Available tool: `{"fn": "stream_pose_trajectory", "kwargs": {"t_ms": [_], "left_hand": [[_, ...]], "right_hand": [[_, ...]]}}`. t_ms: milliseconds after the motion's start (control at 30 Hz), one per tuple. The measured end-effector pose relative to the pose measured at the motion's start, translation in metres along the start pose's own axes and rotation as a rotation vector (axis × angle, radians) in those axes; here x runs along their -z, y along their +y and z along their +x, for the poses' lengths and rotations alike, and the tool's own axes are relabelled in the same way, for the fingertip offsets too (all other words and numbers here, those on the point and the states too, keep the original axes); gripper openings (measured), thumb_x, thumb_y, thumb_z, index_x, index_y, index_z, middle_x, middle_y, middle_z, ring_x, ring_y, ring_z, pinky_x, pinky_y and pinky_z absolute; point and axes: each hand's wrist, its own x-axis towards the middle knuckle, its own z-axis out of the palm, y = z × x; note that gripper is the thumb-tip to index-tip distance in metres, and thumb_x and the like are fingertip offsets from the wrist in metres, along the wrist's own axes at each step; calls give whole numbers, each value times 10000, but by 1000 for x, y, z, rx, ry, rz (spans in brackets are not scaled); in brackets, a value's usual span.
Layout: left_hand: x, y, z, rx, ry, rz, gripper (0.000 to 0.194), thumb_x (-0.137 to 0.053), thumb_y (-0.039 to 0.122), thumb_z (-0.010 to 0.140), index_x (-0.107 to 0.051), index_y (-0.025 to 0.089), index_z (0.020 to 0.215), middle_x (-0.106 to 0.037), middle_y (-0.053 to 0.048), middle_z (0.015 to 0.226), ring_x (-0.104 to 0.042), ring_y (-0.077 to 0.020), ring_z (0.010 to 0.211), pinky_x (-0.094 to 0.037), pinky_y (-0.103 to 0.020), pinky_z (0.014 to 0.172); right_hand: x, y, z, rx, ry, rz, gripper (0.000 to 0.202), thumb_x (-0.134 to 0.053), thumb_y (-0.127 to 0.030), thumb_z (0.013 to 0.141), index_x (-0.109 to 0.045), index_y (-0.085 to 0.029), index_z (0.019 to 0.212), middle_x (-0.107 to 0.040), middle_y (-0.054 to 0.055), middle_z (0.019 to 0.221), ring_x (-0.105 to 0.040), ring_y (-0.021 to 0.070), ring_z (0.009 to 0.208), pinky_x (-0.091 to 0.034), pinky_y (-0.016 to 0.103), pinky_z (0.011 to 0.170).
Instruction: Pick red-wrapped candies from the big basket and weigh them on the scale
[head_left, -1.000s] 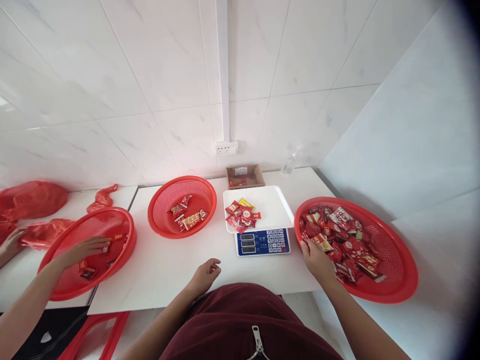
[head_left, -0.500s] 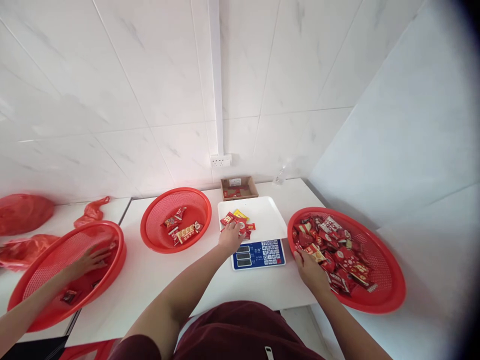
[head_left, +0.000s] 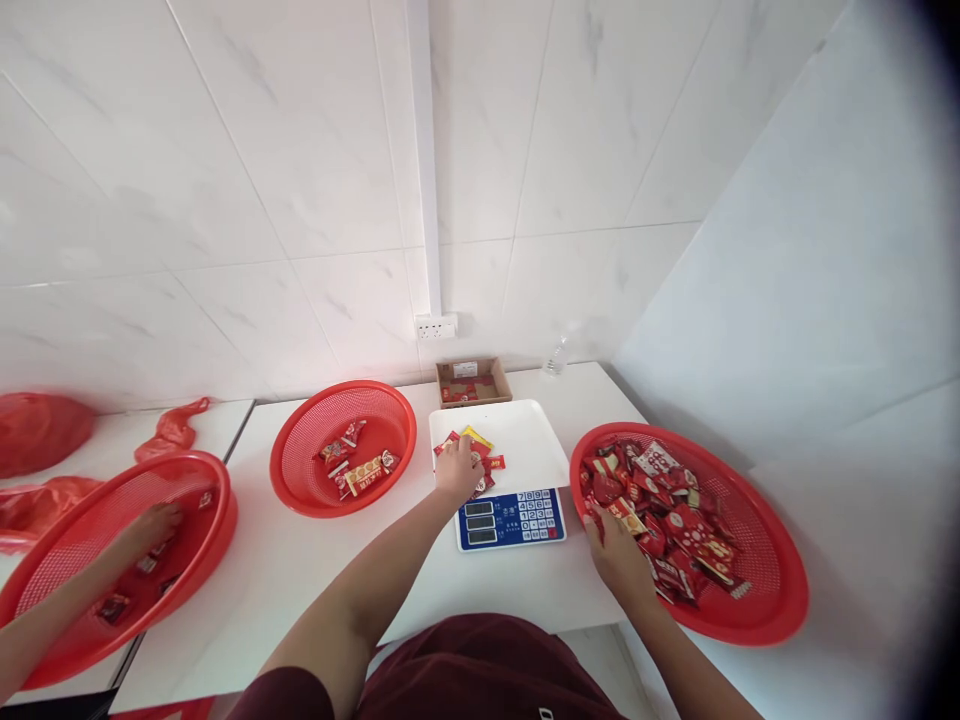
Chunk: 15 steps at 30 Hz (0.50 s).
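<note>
My left hand (head_left: pixel 459 470) has now reached the wrapped sweets (head_left: pixel 494 462) on the white pan (head_left: pixel 536 435) of the scale (head_left: pixel 511 520), fingers curled over them. My right hand (head_left: pixel 621 562) is half-closed at the heaped red basket's rim (head_left: pixel 796 590); I can't tell whether either of the 2 grips anything.

The light is fairly bright, soft and even; its source is out of view. The far wall (head_left: pixel 337 150) looks pale and slightly warm, the right wall (head_left: pixel 810 300) cooler and bluish, with soft shadow beside the table (head_left: pixel 360 590). A blurred black rim cuts off the right edge. Wide-angle distortion stretches the right basket (head_left: pixel 793 575). The keypad (head_left: pixel 537 514) reads clearly, but small print on the sweets (head_left: pixel 690 528) is smeared.
</note>
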Motion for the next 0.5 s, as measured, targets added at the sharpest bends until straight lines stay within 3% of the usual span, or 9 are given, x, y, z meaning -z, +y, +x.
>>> {"fn": "stream_pose_trajectory", "kwargs": {"t_ms": [67,133,267,333,400,500], "left_hand": [[2,5,-17,-97,23,-59,383,-522,209,809,-474,184,1188,-596,-113,1159,-529,-247,1127,-404,-389,959],[-2,12,-40,-268,-25,-150,407,-545,205,796,-476,191,1197,-604,-101,1139,-566,-233,1068,-444,-359,920],[-19,21,-82,-586,-209,-283,440,-596,209,780,-483,198,1206,-597,-99,1170,-590,-232,1047,-487,-341,876],[-25,15,-93,-625,-227,-330,472,-611,254,797,-459,213,1242,-582,-94,1213,-573,-229,1090,-483,-347,903],[-25,0,-96,-581,-170,-339,509,-600,322,822,-425,213,1287,-561,-109,1247,-547,-235,1137,-467,-373,945],[-14,-44,-91,-390,33,-253,526,-550,358,852,-400,184,1325,-509,-154,1314,-463,-261,1244,-388,-437,1039]], "right_hand": [[2,-13,-5,93,122,106,495,-402,-504,826,-572,-148,1125,-587,201,1189,-498,329,1172,-386,514,999],[2,-36,-13,128,85,322,537,-444,-545,811,-543,-165,1176,-590,184,1183,-525,316,1136,-419,508,971],[-2,-92,-34,-4,-421,750,540,-456,-568,816,-511,-228,1233,-649,104,1109,-635,242,934,-543,398,761],[-2,-104,-37,-47,-550,786,502,-493,-564,793,-559,-237,1168,-674,84,1066,-649,236,884,-555,376,707],[3,-96,-30,-87,-487,750,483,-492,-567,778,-584,-236,1117,-680,91,1066,-658,241,861,-561,374,681],[12,-49,-6,-67,-140,542,497,-425,-572,781,-588,-232,1105,-670,126,1098,-651,269,942,-547,414,779]]}}
